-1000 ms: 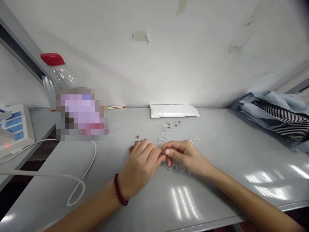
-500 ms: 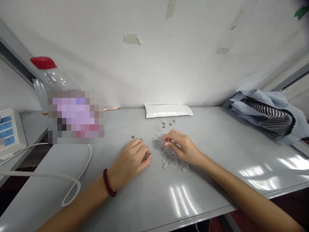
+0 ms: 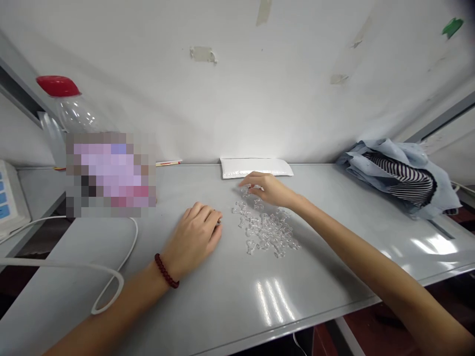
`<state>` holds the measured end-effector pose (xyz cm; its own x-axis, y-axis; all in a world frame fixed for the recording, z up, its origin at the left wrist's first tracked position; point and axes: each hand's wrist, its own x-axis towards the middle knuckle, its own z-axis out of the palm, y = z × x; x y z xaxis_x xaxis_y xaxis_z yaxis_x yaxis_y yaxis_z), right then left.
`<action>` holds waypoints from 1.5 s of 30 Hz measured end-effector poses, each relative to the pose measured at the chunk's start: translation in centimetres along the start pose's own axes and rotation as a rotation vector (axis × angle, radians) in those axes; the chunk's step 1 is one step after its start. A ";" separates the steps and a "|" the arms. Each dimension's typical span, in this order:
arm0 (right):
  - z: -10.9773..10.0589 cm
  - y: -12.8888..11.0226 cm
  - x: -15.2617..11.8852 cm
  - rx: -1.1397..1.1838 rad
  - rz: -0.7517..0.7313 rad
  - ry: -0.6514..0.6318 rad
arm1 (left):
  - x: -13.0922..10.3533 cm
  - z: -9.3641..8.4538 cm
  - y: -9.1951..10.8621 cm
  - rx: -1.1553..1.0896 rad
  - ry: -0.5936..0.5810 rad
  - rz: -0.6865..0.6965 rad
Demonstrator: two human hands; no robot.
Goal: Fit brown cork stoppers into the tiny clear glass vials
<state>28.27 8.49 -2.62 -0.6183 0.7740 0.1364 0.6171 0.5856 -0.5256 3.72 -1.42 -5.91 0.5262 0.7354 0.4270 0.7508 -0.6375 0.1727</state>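
My left hand (image 3: 195, 237), with a dark red bead bracelet (image 3: 166, 271) at the wrist, rests low on the grey table. Its thumb and fingertips are pressed together around a small brown piece (image 3: 218, 221) that shows only in part. Several small clear plastic pieces (image 3: 272, 230) lie scattered to its right. Beyond that pile, my right hand (image 3: 267, 189) reaches in with bent fingers, its fingertips over a few more clear pieces near the white packet. What those fingertips pinch, if anything, is too small to make out.
A white padded packet (image 3: 256, 167) lies against the wall. At left are a red-capped clear bottle (image 3: 76, 113), a blurred-out item, a white cable (image 3: 135, 242) and a power strip (image 3: 9, 198). A blue and striped cloth bundle (image 3: 401, 173) sits right.
My right hand has moved up from the clear pile to the pieces near the packet, uncovering the pile. My left hand has shifted slightly left and up. The view has shifted a little.
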 end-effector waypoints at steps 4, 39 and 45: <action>-0.4 0.2 1.9 -0.106 0.006 -0.234 | 0.0 0.0 0.0 0.001 0.051 0.001; 1.6 -2.2 -4.7 0.167 0.003 0.148 | 0.0 -0.9 1.1 0.005 0.018 0.101; 0.6 0.8 -4.2 0.060 0.166 0.330 | 0.1 -1.2 0.1 0.055 0.012 0.071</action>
<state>31.05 5.58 -4.06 -0.3161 0.8990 0.3032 0.6604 0.4379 -0.6100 3.37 -1.72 -4.80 0.5745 0.6858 0.4469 0.7328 -0.6742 0.0926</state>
